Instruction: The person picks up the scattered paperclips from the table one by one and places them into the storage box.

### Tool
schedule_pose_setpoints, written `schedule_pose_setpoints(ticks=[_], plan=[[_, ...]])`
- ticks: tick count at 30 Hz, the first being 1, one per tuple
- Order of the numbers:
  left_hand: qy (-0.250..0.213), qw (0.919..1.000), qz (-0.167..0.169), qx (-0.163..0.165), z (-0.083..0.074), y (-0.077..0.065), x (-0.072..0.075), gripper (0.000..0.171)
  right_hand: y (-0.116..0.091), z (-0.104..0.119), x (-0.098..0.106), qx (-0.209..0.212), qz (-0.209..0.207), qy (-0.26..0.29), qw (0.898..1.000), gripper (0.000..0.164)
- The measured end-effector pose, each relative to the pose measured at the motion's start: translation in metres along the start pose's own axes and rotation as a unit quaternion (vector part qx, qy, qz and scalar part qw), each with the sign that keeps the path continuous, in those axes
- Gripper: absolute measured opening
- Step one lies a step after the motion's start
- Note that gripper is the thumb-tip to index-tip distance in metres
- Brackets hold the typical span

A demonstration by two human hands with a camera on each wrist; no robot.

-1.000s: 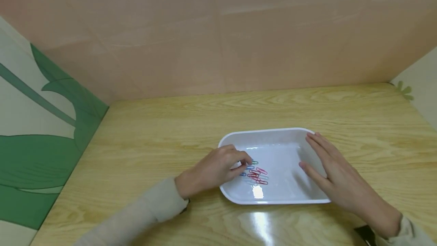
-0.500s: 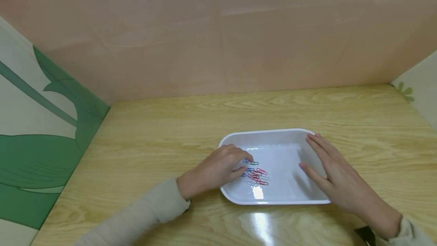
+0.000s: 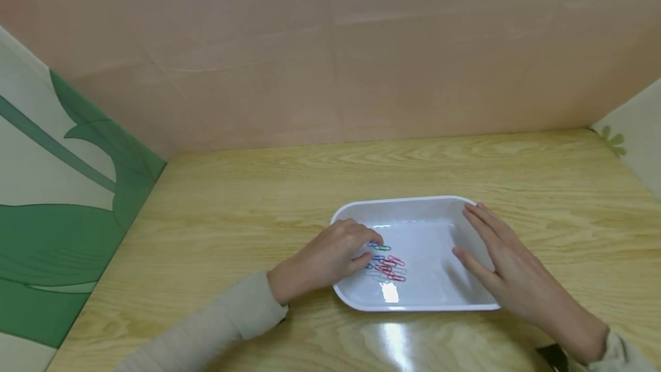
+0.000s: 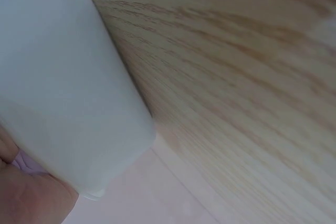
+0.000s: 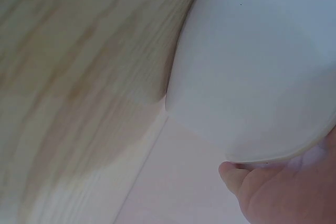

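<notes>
A shallow white tray (image 3: 428,263) stands on the table with a small heap of paper clips (image 3: 387,267) at its left side. Red, blue, green and pale clips lie there. My left hand (image 3: 330,254) reaches over the tray's left rim, thumb and index finger bent but apart beside the blue and green clips; nothing shows between them. The other fingers are hidden. My right hand (image 3: 508,266) rests at the tray's right rim with straight fingers, its thumb over the inside. In the right wrist view, the fingers of the right hand (image 5: 294,192) lie along the tray's rim.
The wood-grain table (image 3: 248,205) stretches behind the tray and to both sides of it. At the back rises a pinkish-beige wall (image 3: 330,62). A panel with green leaf shapes (image 3: 57,245) borders the left, and a pale panel (image 3: 640,125) the right.
My left thumb and index finger, close together near the green clip a second ago, have parted; a blue clip now shows beside the index finger. My right hand has stayed in place.
</notes>
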State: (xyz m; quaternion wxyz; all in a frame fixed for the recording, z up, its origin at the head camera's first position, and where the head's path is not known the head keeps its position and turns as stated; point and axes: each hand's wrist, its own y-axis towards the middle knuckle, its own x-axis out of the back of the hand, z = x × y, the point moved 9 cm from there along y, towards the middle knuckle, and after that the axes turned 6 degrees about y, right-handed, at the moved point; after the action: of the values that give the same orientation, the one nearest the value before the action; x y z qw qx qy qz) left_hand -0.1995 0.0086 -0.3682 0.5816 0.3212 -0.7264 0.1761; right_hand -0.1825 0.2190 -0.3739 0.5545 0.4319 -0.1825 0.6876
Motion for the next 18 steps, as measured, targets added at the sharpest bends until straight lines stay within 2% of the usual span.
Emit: schedule_pose_setpoints(ticks=[11,18], plan=[[0.009,0.9999,-0.005,-0.005,-0.0006,-0.0003,-0.0004,0.024,-0.0008,0.0017,-0.0015,0.004,-0.003,-0.003,1.000,0.070],[-0.009,0.9992,-0.029,-0.026,-0.0012,-0.0013,0.0011,0.025,-0.0037,-0.0022,-0.0012,-0.006,0.002,0.003,1.000,0.072]])
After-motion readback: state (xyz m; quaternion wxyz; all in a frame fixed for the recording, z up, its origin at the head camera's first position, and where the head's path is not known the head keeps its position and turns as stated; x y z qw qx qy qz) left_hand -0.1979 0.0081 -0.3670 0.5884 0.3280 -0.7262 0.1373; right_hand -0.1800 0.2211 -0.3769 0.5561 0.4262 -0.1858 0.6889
